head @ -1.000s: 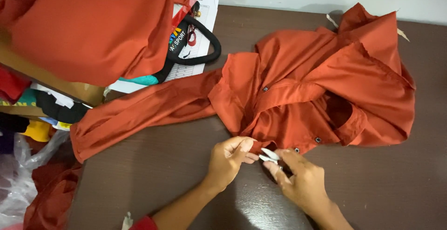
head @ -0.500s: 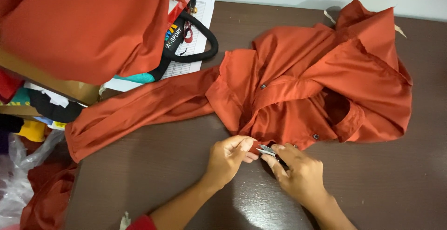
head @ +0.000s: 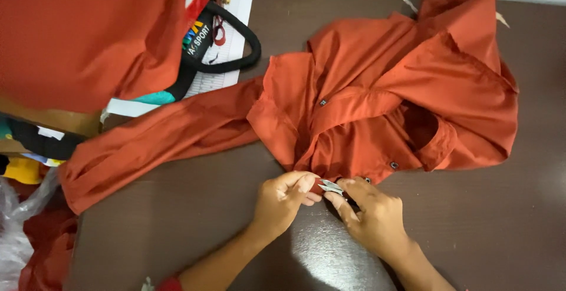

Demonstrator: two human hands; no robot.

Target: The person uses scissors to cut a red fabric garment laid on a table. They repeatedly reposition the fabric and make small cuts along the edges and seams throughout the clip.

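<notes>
A rust-orange shirt (head: 377, 102) lies crumpled on the dark brown table (head: 177, 232), one sleeve stretched out to the left. At its near edge my left hand (head: 284, 201) pinches the hem with its fingertips. Right beside it, my right hand (head: 372, 219) holds small metal thread snips (head: 330, 187), their blades pointing left at the pinched cloth. Dark snap buttons (head: 393, 165) show on the shirt's front just above my hands.
A pile of the same orange cloth (head: 76, 37) fills the top left, over a cardboard box. A black strap handle (head: 236, 37) and a printed sheet lie next to it. Clear plastic bags (head: 15, 232) and more orange cloth sit at the left edge.
My hands stay together at the shirt's hem; the snips have closed in toward the cloth pinched in my left fingers. The view has drifted slightly.
</notes>
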